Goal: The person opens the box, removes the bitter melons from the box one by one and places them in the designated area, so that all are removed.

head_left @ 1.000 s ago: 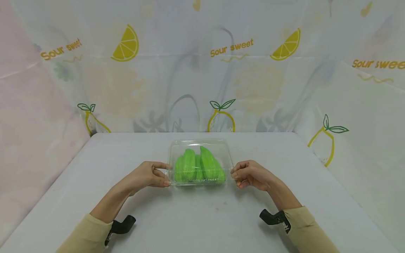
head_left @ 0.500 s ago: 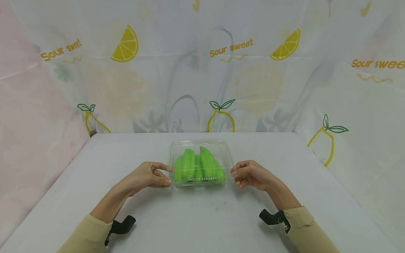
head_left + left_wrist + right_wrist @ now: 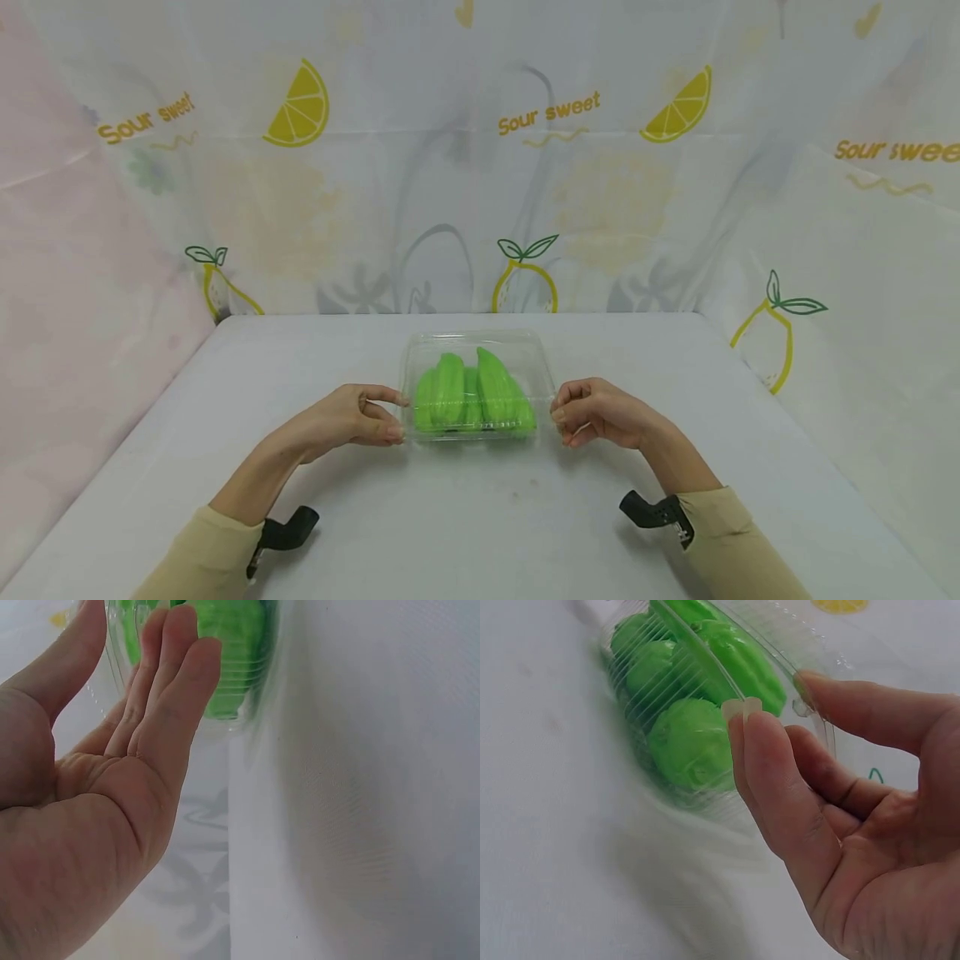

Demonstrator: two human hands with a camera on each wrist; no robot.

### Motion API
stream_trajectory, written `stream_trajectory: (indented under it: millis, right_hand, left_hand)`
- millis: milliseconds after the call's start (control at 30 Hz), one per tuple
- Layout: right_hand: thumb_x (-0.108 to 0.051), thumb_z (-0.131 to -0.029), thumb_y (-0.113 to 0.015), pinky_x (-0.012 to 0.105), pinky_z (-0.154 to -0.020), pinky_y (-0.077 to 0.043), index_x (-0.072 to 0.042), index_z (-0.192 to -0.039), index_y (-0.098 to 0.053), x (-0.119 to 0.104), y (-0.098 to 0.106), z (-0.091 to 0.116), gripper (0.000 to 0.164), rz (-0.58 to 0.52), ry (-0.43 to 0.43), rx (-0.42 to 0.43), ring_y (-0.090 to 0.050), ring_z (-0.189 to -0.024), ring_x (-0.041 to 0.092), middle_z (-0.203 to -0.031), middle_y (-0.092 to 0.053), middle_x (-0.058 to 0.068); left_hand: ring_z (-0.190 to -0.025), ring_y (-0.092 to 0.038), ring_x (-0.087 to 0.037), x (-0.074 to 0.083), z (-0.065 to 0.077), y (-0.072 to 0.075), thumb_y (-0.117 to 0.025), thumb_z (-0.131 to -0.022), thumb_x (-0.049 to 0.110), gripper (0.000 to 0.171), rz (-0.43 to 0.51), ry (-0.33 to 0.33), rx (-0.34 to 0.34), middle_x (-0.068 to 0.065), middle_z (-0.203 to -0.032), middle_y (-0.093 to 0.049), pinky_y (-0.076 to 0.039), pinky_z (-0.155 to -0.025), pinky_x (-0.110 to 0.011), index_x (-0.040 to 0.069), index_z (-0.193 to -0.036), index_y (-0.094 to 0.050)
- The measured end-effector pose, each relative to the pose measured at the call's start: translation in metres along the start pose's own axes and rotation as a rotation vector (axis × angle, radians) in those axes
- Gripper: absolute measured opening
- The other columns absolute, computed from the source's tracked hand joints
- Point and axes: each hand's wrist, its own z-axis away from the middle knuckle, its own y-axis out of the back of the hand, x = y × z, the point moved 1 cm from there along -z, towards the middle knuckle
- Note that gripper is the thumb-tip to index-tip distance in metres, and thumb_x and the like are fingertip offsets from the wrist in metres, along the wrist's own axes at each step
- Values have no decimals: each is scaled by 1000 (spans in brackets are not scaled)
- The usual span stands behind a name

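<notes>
A clear plastic clamshell box (image 3: 472, 337) lies near the middle of the table, its lid down. Inside are several bright green, long, ridged pieces (image 3: 495, 392) with tapered tips and rounded ends; their kind is not certain. My left hand (image 3: 352, 415) holds the box's left edge between thumb and fairly straight fingers. At the right edge my right hand (image 3: 600, 414) pinches the rim, with its fingers curled. The right wrist view shows the thumb at the lid's rim and the fingertips beside the ribbed wall (image 3: 634, 712). Part of the far fingers is hidden.
A white cloth (image 3: 480, 517) covers the table. Behind it hangs a backdrop (image 3: 465, 192) printed with lemons and lettering, which also closes in the sides. Each wrist carries a black camera mount (image 3: 288, 529) beneath a beige sleeve (image 3: 198, 554).
Over the last half second my right hand and forearm have shifted slightly to the right. The box and my left hand stay almost in place, and the lid's position looks the same.
</notes>
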Motion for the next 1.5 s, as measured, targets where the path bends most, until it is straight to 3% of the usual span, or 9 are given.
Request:
stream_trajectory:
  millis: [633,833,1067,1200,1367,1500]
  right_hand:
    - [-13,-95,-63,27,-61,-59,-7,-90,-62,-4,4,4,8,97,-21,-3,-63,-60,11,-74,-61,1]
    - [-14,-95,-64,22,-55,-55,-1,-93,-61,-6,3,6,13,111,-36,17,-60,-56,10,-70,-60,0]
    - [-13,-92,-69,24,-64,-60,16,-113,-59,-14,0,8,37,125,-29,130,-65,-62,9,-76,-67,3]
    - [-8,-91,-68,24,-68,-61,21,-128,-47,-17,-3,8,51,93,-17,173,-69,-68,9,-82,-71,4]
    - [-4,-90,-67,25,-68,-62,12,-146,-28,-21,-7,9,70,69,-4,178,-72,-69,13,-83,-73,7]
    - [-3,-91,-67,29,-69,-62,4,-151,-21,-23,-10,10,76,85,12,162,-73,-71,17,-86,-73,9]
  left_hand:
    - [-98,-69,-19,6,4,1,-77,-87,23,66,-150,-16,-26,-8,-101,-74,-53,-89,-29,-3,-140,-46]
    - [-99,-70,-22,3,3,2,-77,-88,21,66,-131,-12,-26,-8,-101,-74,-55,-89,-31,-4,-140,-46]
    - [-98,-72,-24,4,3,0,-72,-91,14,59,-75,-32,-19,-12,-98,-74,-60,-90,-36,-9,-138,-45]
    - [-95,-73,-23,3,2,-1,-70,-92,11,54,-55,-24,4,-12,-95,-73,-60,-89,-38,-10,-136,-46]
    - [-91,-73,-23,2,0,-3,-68,-93,11,48,-62,-4,48,-10,-91,-74,-61,-86,-39,-8,-134,-50]
    - [-88,-73,-21,2,-2,-4,-67,-94,14,46,-72,3,84,-9,-89,-74,-61,-84,-39,-7,-131,-52]
